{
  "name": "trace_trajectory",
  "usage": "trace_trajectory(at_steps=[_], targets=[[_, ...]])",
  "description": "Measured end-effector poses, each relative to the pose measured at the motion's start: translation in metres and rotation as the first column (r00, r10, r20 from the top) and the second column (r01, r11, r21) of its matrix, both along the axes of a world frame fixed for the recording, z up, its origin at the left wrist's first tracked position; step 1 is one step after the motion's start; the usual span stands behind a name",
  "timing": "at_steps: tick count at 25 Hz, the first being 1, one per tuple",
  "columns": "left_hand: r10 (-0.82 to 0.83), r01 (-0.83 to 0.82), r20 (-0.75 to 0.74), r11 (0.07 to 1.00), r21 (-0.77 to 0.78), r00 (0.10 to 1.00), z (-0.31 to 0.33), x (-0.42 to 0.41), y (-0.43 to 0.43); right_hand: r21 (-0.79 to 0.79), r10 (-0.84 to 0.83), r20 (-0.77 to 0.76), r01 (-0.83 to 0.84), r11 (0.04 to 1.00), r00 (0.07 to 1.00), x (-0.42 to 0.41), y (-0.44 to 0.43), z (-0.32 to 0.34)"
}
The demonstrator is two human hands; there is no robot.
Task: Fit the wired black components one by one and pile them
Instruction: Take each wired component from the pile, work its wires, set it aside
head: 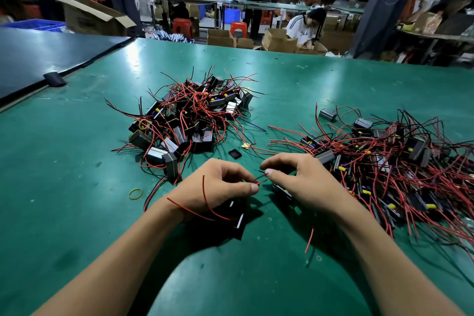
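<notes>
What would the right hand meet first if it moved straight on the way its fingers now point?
Probably the wire ends that the right hand pinches, then, just beyond, the left hand; depth is unclear from one view.

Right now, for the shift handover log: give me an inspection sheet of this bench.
surface: green table mat, scuffed; dark panel at far left.
job's things: heap of wired black box components at centre; looser spread at right; black component under left hand.
clutter: yellow rubber band; small black square piece.
grips: left hand pinches red wire end; right hand pinches dark wire end.
cables: red and black leads tangled through both heaps.
surroundings: cardboard boxes, red stools, people at other benches.
</notes>
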State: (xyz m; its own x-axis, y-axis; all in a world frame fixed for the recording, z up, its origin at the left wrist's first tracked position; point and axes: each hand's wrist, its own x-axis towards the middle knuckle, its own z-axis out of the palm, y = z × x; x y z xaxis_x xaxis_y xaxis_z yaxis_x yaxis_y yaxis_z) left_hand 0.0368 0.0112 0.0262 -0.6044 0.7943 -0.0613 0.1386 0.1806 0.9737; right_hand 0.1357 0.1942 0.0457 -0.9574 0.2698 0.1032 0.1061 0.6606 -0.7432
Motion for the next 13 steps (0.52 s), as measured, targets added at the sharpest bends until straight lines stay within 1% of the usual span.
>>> trace_trajectory(at_steps=[4, 7, 10, 13], targets=[[0.113, -0.111, -0.043, 0.993, 0.049, 0.993, -0.002, -0.005, 0.000, -0.076, -0.040, -0.062, 0.036, 0.996, 0.997, 0.006, -0.003, -0.012], [0.173, -0.172, -0.015, 0.983, 0.065, 0.985, -0.002, -0.006, -0.001, -0.077, -0.017, -0.076, 0.012, 0.997, 0.997, 0.009, -0.003, -0.014], [0.187, -0.189, 0.037, 0.979, 0.073, 0.982, -0.002, -0.007, -0.001, -0.039, -0.060, -0.124, 0.056, 0.998, 0.991, 0.009, -0.005, -0.018], [0.184, -0.187, 0.041, 0.979, 0.084, 0.982, 0.000, -0.007, 0.000, -0.101, -0.142, -0.166, 0.126, 0.987, 0.976, 0.009, -0.008, -0.020]])
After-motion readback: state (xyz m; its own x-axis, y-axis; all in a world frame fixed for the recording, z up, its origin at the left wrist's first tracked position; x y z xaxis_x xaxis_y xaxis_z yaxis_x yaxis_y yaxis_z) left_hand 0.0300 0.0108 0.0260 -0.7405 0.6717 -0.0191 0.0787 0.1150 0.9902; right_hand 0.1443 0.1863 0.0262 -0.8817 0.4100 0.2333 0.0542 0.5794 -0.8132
